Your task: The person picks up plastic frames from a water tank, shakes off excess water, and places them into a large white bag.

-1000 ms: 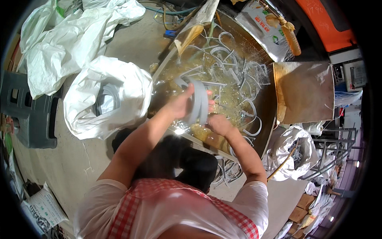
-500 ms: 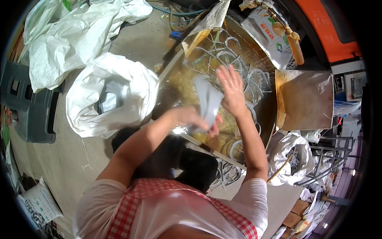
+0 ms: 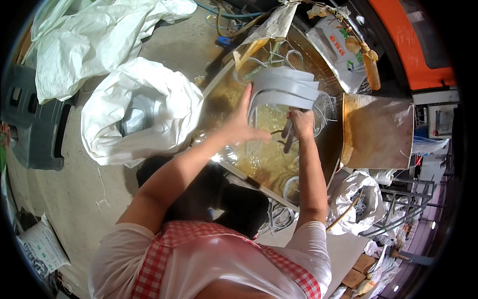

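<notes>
A stack of curved grey plastic strips [image 3: 285, 88] is held up over a large round metal pan [image 3: 334, 144] with a yellowish, wet-looking bottom. My left hand [image 3: 241, 121] grips the stack's left side, thumb out to the right. My right hand [image 3: 300, 122] is closed on the strips' lower ends under the stack's right side. Loose whitish strips [image 3: 326, 104] lie in the pan behind the stack. My red-checked apron fills the bottom of the view.
An open white woven sack [image 3: 137, 112] with grey pieces inside stands left of the pan, more white sacks [image 3: 94, 35] behind it. A grey crate [image 3: 32, 119] sits far left. A brown board [image 3: 377, 130] and a printed bag [image 3: 339, 47] lean at the pan's right rim.
The grey stack has been lifted higher and farther over the pan. My right hand, earlier reaching into the pan with spread fingers, has come back and closed on the strips' lower ends.
</notes>
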{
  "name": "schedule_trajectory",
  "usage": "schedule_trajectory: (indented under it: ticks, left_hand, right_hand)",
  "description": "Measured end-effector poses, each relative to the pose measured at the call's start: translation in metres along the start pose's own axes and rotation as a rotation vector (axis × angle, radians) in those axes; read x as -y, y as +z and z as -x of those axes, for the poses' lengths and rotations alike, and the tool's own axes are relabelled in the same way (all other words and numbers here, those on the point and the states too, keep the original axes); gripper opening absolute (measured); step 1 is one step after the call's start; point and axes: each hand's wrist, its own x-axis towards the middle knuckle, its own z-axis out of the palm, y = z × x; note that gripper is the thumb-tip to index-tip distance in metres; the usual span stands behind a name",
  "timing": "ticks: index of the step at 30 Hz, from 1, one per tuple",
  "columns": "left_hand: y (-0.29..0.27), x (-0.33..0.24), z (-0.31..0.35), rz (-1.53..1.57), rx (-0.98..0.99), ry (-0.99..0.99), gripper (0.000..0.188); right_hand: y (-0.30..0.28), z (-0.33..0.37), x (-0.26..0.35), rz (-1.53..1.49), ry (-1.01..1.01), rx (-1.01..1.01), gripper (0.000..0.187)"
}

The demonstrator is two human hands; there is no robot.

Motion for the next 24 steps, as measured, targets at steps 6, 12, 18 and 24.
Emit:
schedule_trajectory:
  ticks: [6,12,18,24]
  left_hand:
    - [0.004,0.05,-0.006,0.231,-0.182,-0.614,0.035]
    - [-0.004,0.003,0.002,0.799,-0.163,-0.593,0.038]
    - [-0.047,0.015,-0.011,0.668,-0.185,-0.635,0.036]
    - [-0.044,-0.011,-0.03,0.048,-0.361,-0.199,0.024]
  right_hand:
    - [-0.006,0.039,0.032,-0.108,0.004,0.314,0.05]
    - [-0.005,0.087,0.019,-0.714,0.039,0.783,0.067]
    - [0.02,0.103,0.022,-0.771,0.199,0.904,0.041]
    - [-0.041,0.063,-0.041,1.095,-0.103,0.124,0.03]
